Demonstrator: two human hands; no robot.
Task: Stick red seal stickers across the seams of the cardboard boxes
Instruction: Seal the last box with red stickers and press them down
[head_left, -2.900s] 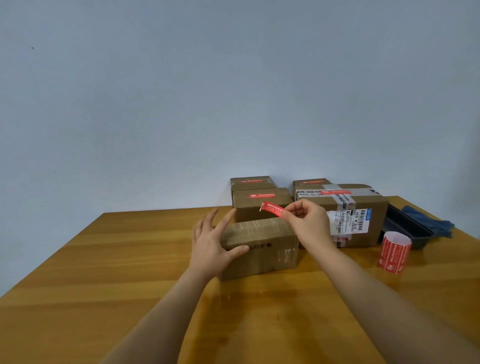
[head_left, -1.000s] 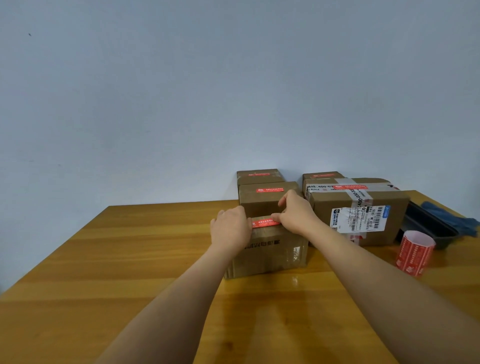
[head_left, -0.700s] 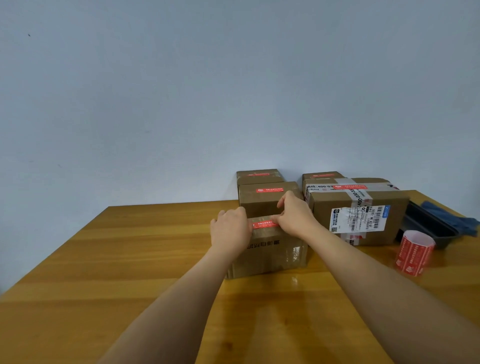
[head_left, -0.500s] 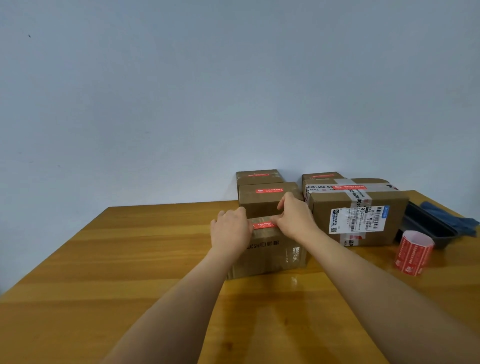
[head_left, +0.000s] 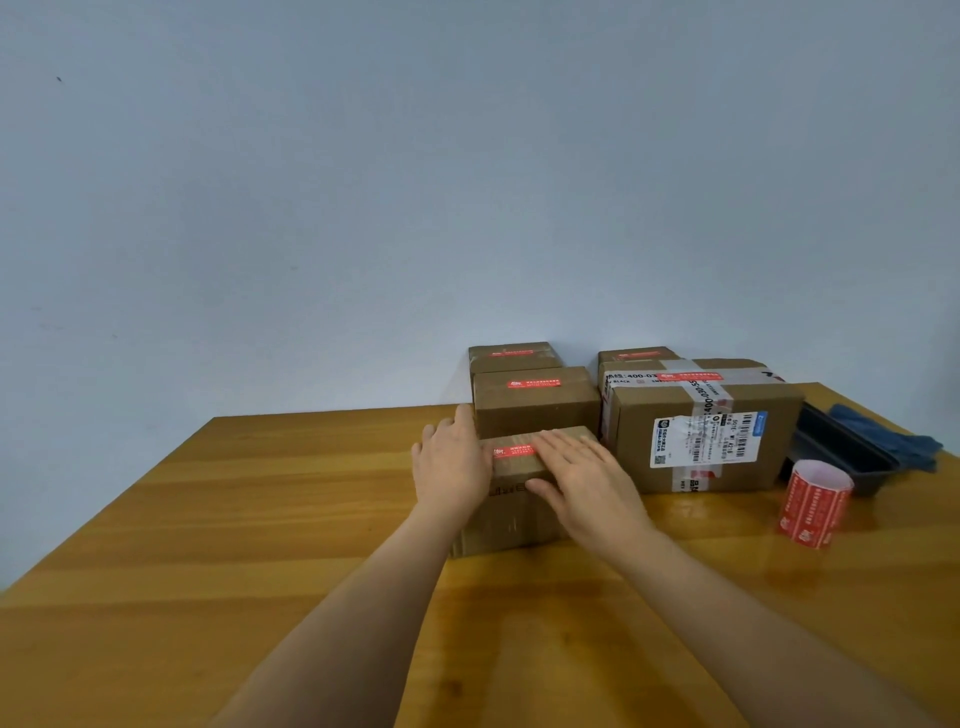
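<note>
Wooden tabletop: right hand, fingers flat, should rub the red sticker firmly down; left hand, fingers relaxed, steadies the box.

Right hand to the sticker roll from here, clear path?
Probably yes. The right hand lies flat on the near box; the sticker roll stands alone on that hand's side, with only bare table between them.
</note>
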